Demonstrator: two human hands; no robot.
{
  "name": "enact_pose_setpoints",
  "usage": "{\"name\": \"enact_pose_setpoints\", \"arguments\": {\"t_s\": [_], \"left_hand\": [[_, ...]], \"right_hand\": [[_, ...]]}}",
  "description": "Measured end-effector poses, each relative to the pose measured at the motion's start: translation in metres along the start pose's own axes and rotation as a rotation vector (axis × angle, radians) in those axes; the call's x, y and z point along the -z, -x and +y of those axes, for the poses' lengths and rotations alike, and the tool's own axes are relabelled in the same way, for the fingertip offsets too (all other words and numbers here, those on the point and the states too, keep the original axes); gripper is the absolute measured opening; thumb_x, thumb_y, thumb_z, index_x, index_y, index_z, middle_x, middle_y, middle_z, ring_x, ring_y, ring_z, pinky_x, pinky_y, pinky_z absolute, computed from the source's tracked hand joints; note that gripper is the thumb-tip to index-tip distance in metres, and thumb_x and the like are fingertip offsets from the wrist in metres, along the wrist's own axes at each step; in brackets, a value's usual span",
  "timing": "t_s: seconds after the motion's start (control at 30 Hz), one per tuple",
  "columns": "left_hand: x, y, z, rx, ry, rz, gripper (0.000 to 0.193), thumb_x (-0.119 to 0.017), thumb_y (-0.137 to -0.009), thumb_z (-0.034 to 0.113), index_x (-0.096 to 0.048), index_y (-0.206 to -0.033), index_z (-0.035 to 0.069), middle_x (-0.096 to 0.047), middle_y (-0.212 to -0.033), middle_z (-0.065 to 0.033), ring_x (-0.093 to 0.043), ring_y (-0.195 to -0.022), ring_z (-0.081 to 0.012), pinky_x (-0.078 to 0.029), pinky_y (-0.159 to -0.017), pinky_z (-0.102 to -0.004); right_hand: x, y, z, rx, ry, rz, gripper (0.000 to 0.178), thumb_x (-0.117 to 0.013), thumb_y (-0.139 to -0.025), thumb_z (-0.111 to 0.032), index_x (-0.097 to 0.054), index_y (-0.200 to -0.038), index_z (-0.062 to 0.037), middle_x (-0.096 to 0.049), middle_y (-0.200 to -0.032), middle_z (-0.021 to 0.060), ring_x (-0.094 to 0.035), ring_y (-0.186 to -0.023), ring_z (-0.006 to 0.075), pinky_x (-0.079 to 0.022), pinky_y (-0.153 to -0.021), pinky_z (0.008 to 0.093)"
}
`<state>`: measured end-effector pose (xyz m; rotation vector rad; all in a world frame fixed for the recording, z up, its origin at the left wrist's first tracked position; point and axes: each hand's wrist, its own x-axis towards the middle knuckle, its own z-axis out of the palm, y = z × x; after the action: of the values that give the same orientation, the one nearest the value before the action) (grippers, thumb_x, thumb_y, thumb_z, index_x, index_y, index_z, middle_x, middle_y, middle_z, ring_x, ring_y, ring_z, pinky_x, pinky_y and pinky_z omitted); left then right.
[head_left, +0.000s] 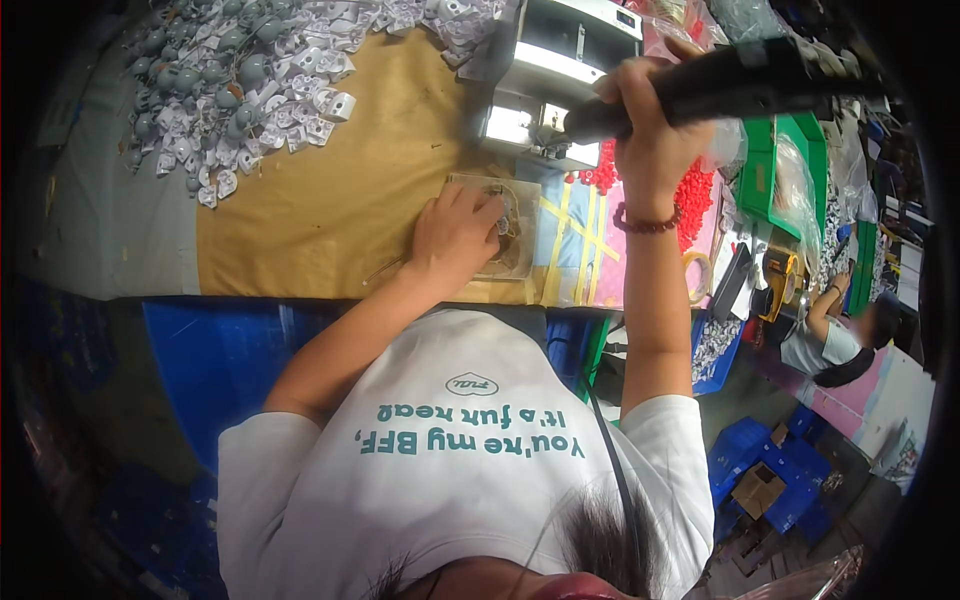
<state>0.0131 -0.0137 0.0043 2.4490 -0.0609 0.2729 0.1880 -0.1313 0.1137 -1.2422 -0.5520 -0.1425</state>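
My right hand [655,135] is wrapped round a black power screwdriver [740,82]. The tool lies nearly level, its nose pointing left at the front of a white box-shaped screw feeder [508,125]. Whether the bit touches the feeder I cannot tell. Near the table's front edge, my left hand [455,232] rests on a shallow clear fixture [515,265], its fingers curled over the middle. A small greyish part [504,222] shows beside the fingertips, mostly hidden by them.
Grey and white plastic parts [255,85] are heaped at the back left on brown sheeting [330,215]. Small red parts [694,205] lie right of the feeder, near a tape roll [697,272] and a green bin [757,185]. Another person [835,345] sits far right.
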Motion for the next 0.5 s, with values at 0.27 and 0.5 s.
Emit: {"name": "enact_pose_setpoints", "arguments": {"t_s": [0.27,0.5], "left_hand": [[-0.003,0.001,-0.005,0.005,-0.025,0.017,0.035,-0.072,-0.072,0.013,-0.066,-0.107,0.009,-0.059,-0.098,-0.0094,-0.056,-0.100,-0.0317,-0.050,-0.083,-0.0434],[-0.005,0.001,-0.006,0.027,-0.015,-0.007,0.036,-0.073,-0.071,0.013,-0.065,-0.106,0.010,-0.058,-0.098,-0.0079,-0.055,-0.100,-0.0310,-0.050,-0.082,-0.0422]], "right_hand": [[-0.015,0.024,0.006,-0.284,0.156,-0.056,0.044,-0.073,-0.077,0.003,-0.056,-0.118,0.0040,-0.065,-0.078,0.0032,-0.064,-0.067,0.0109,-0.054,-0.065,0.0270],[-0.016,0.078,-0.004,-0.311,-0.024,-0.093,0.060,-0.070,-0.077,0.009,-0.043,-0.130,0.0076,-0.064,-0.076,0.0029,-0.061,-0.067,0.0098,-0.050,-0.064,0.0256]]}}
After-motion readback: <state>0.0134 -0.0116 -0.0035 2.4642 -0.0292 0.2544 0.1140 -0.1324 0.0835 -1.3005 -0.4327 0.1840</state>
